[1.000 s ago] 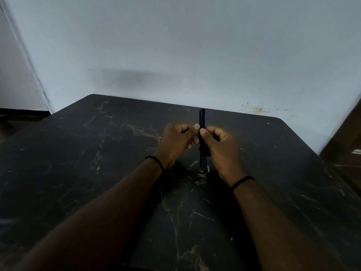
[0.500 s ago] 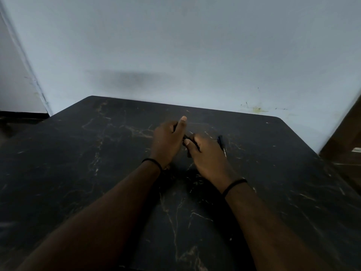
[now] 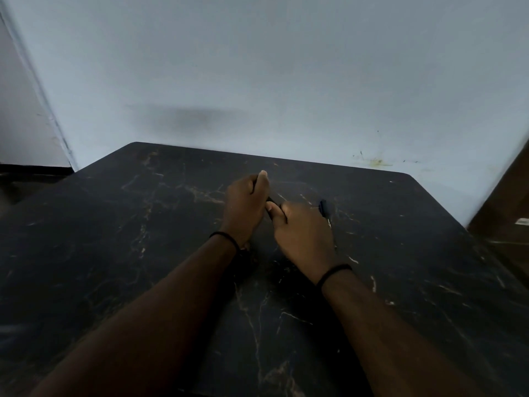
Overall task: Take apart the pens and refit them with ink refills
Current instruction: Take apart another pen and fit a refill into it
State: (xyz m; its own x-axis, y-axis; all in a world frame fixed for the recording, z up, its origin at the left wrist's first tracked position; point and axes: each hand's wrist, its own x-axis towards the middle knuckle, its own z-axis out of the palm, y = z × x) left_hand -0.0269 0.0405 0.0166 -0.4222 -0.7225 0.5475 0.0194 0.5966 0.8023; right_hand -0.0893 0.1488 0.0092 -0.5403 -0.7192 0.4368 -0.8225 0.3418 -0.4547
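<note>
Both hands are low over a black table with thin golden veins like marble, and they meet near its middle. The left hand is curled into a loose fist with the thumb pointing up and away from the person. A short piece of a dark pen shows in the small gap between the two hands, and the left hand is closed around its one end. The right hand is closed too; its thumb presses on the near end of the same dark piece, so both hands grip it together.

A second dark pen part sticks out behind the right hand, with a pale metallic tip lower down at the edge of the hand (whether the fingers hold it or it only lies on the table, I cannot tell).

Each wrist carries a thin black band. Behind the table stands a pale blue wall with a small yellowish stain at the right. No writing or brand can be read on anything; the pens are too dark and blurred.
</note>
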